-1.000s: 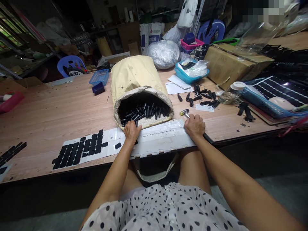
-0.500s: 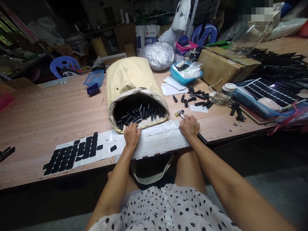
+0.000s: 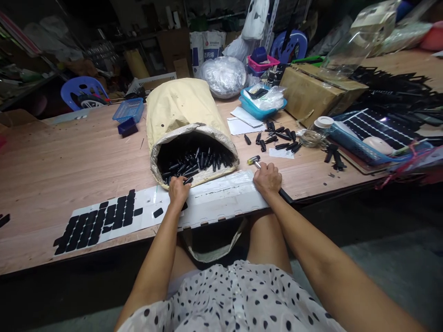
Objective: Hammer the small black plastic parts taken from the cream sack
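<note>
My left hand [image 3: 178, 191] is at the front lip of a cream sack [image 3: 183, 101], its fingers closed on a small black tapered piece [image 3: 188, 180]. Inside the sack's open mouth lie many similar black pieces [image 3: 202, 159]. Partly hidden by the left wrist is another dark bit [image 3: 184, 206] on the white board [image 3: 221, 200] along the table edge. My right hand [image 3: 267, 179] is wrapped round the shaft of a small hammer [image 3: 254, 160] with a yellowish head, resting at the board's right end. Its black handle sticks out below the hand.
A white sheet [image 3: 145, 210] with rows of black stickers lies left of the board. Loose black pieces [image 3: 280, 137] are scattered right of the sack. Farther back stand a blue basket [image 3: 128, 109], a teal basin [image 3: 265, 110] and a cardboard box [image 3: 311, 94].
My left hand has shifted slightly at the sack's lip, and a black piece now shows in its fingers. My right hand stays on the hammer. The whole view has shifted a little.
</note>
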### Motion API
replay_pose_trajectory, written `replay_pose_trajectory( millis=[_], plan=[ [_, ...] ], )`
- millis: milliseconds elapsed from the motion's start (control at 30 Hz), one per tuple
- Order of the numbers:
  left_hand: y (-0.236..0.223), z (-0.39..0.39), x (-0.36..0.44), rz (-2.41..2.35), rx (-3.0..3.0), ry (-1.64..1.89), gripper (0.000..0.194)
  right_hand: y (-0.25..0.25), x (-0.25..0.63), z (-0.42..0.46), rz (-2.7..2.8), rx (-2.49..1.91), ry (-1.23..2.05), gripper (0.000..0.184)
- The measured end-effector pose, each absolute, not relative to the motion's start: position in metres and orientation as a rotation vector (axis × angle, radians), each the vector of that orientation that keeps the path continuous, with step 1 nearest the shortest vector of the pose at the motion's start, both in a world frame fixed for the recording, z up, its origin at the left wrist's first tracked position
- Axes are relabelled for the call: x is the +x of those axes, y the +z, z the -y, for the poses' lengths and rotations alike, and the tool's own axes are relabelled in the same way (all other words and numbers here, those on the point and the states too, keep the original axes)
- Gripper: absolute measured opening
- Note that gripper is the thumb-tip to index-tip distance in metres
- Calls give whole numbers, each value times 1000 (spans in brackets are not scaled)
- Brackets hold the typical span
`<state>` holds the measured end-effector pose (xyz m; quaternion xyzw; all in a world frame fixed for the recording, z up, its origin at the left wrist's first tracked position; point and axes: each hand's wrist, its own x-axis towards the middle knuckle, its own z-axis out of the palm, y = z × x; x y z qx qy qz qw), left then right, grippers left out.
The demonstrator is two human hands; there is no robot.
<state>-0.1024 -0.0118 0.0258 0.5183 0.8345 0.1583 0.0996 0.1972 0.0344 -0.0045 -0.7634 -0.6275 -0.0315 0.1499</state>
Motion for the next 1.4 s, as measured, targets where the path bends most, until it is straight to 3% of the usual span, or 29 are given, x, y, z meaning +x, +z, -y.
replay_pose_trajectory(
  millis=[233,400,700,967,1400],
  plan=[
    [27,21,-34,-2028,1971,592,22,-9,197,-37,1788,-2159,-116,32],
    [12,15,16,-1848,1977,551,21,-4,196,-34,1805,-2175,-91,34],
    [5,9,11,-1875,1890,655,25,19,201,-30,1836,-2181,138,37],
    [7,5,17,-1880,1777,668,16,25,189,24,1873,-1638,373,42],
    [9,5,22,-1877,1744,658,14,20,169,43,1895,-1579,409,42]
  ],
)
